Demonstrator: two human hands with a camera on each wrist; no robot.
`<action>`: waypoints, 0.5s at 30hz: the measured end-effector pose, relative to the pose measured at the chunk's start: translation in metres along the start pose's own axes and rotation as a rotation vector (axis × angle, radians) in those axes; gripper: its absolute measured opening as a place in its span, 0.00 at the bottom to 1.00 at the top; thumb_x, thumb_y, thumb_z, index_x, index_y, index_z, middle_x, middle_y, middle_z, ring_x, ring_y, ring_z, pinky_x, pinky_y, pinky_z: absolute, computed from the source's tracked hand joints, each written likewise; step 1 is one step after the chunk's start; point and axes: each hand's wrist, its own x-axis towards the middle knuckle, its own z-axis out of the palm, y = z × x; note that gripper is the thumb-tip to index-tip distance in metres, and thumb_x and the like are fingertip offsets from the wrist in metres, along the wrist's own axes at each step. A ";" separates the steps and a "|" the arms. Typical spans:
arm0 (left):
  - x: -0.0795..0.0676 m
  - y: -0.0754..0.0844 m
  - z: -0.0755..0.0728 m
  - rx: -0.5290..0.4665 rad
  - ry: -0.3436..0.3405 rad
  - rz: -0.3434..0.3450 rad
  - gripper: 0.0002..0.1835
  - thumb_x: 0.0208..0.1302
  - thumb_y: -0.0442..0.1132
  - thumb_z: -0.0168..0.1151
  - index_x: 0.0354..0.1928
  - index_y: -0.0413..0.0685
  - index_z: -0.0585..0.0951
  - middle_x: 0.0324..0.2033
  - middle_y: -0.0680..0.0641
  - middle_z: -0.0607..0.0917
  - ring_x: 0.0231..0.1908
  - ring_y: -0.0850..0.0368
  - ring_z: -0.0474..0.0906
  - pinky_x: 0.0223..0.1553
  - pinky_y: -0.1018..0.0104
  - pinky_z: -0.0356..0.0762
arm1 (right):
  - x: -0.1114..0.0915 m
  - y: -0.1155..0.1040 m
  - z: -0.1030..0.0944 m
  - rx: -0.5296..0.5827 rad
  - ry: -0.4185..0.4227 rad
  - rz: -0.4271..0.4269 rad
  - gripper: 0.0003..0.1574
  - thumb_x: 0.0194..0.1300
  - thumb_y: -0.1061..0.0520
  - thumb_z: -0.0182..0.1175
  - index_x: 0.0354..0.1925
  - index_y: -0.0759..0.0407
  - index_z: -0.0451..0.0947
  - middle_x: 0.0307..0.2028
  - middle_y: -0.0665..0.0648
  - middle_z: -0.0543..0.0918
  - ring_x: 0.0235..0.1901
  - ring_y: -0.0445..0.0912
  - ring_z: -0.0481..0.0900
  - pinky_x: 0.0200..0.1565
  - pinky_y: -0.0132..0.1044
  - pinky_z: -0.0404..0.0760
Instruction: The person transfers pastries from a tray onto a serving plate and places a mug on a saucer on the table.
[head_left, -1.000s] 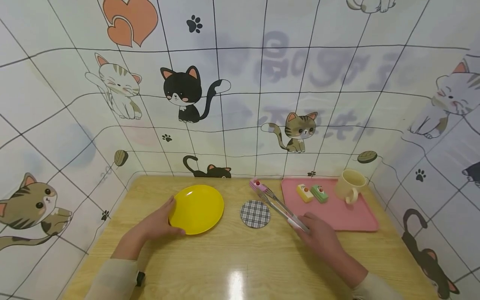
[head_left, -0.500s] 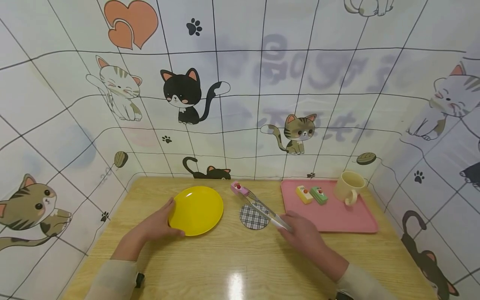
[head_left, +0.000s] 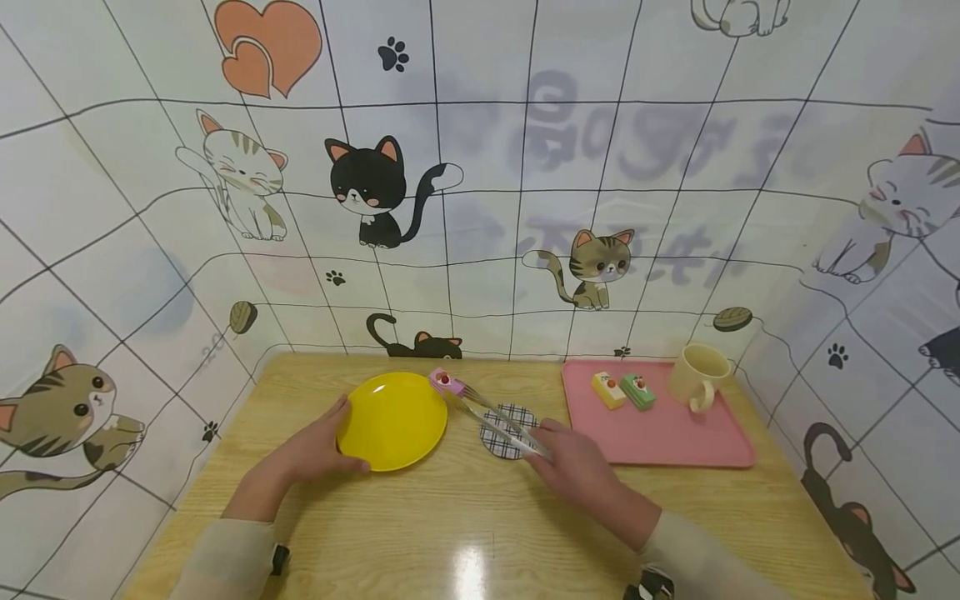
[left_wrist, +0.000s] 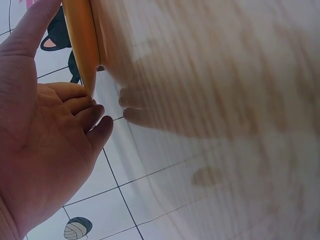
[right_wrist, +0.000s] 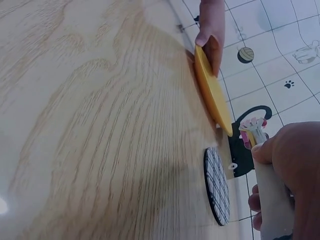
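Head view: near the far left corner of the counter (head_left: 420, 517), the left hand (head_left: 317, 450) spans the left edge of a yellow plate (head_left: 393, 421), thumb and fingers gripping its rim, probably so the plate cannot slide. The right hand (head_left: 581, 468) grips metal tongs (head_left: 531, 447) at the handle end; their tips hold 1 pink cake (head_left: 447, 382), a long reach that likely keeps fingers off it. The cake is at the plate's far right rim, raised off the counter in the right wrist view; I cannot tell whether it touches the rim. Below the tongs, towards the counter's far edge, lies a checked coaster (head_left: 522, 415). Near the far right corner, a pink tray (head_left: 667, 437) seems to keep 3 things grouped: a yellow cake (head_left: 608, 390) and a green cake (head_left: 638, 391) side by side near its far edge, and a mug (head_left: 696, 375) at its far right corner, handle towards the near edge, perhaps for easy taking.
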 end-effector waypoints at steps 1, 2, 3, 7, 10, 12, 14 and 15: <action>0.000 0.000 0.000 0.001 -0.001 0.000 0.75 0.56 0.67 0.83 0.87 0.30 0.49 0.88 0.30 0.44 0.85 0.27 0.48 0.82 0.32 0.51 | 0.002 -0.001 0.001 -0.008 -0.013 0.006 0.21 0.71 0.53 0.76 0.59 0.60 0.89 0.37 0.46 0.78 0.29 0.37 0.69 0.29 0.33 0.75; 0.000 0.000 0.000 0.002 -0.001 0.001 0.75 0.56 0.67 0.83 0.87 0.31 0.49 0.88 0.30 0.44 0.85 0.27 0.48 0.82 0.32 0.51 | 0.003 -0.002 0.003 -0.016 -0.021 0.007 0.21 0.72 0.53 0.76 0.59 0.60 0.89 0.38 0.46 0.80 0.30 0.38 0.72 0.30 0.34 0.77; 0.000 0.001 0.000 0.003 0.000 0.006 0.75 0.56 0.67 0.83 0.87 0.30 0.49 0.87 0.29 0.44 0.84 0.26 0.49 0.82 0.31 0.51 | 0.005 -0.003 0.004 -0.022 -0.025 0.005 0.22 0.72 0.53 0.76 0.60 0.60 0.89 0.39 0.46 0.81 0.31 0.38 0.75 0.32 0.35 0.80; -0.001 0.002 -0.001 -0.011 0.003 0.005 0.75 0.56 0.66 0.84 0.87 0.30 0.49 0.87 0.29 0.44 0.84 0.26 0.49 0.82 0.31 0.52 | 0.012 -0.008 0.008 -0.024 -0.030 -0.023 0.20 0.73 0.53 0.75 0.58 0.59 0.89 0.43 0.48 0.84 0.36 0.41 0.81 0.36 0.39 0.85; -0.001 0.002 -0.002 -0.023 0.008 0.005 0.75 0.55 0.65 0.85 0.87 0.30 0.50 0.87 0.29 0.44 0.84 0.26 0.49 0.82 0.31 0.52 | 0.018 -0.013 0.010 -0.014 -0.058 -0.020 0.20 0.74 0.52 0.74 0.59 0.59 0.89 0.46 0.50 0.85 0.38 0.43 0.83 0.39 0.42 0.87; -0.001 0.002 -0.002 -0.024 0.008 0.004 0.74 0.55 0.65 0.85 0.87 0.30 0.50 0.87 0.29 0.45 0.84 0.26 0.50 0.82 0.31 0.52 | 0.022 -0.017 0.012 -0.012 -0.085 -0.010 0.22 0.76 0.52 0.72 0.62 0.61 0.88 0.50 0.53 0.87 0.42 0.46 0.86 0.43 0.45 0.89; -0.001 0.003 -0.001 -0.023 0.009 0.006 0.74 0.55 0.65 0.85 0.87 0.29 0.50 0.87 0.28 0.45 0.84 0.26 0.50 0.82 0.31 0.52 | 0.026 -0.019 0.013 -0.012 -0.106 -0.001 0.25 0.77 0.51 0.71 0.64 0.62 0.87 0.55 0.58 0.88 0.49 0.52 0.89 0.49 0.51 0.91; -0.001 0.003 -0.001 -0.021 0.009 0.007 0.74 0.55 0.65 0.85 0.87 0.29 0.50 0.87 0.28 0.45 0.84 0.26 0.50 0.82 0.31 0.52 | 0.028 -0.020 0.014 -0.009 -0.115 0.002 0.25 0.77 0.50 0.71 0.65 0.63 0.86 0.57 0.60 0.88 0.52 0.54 0.89 0.51 0.53 0.91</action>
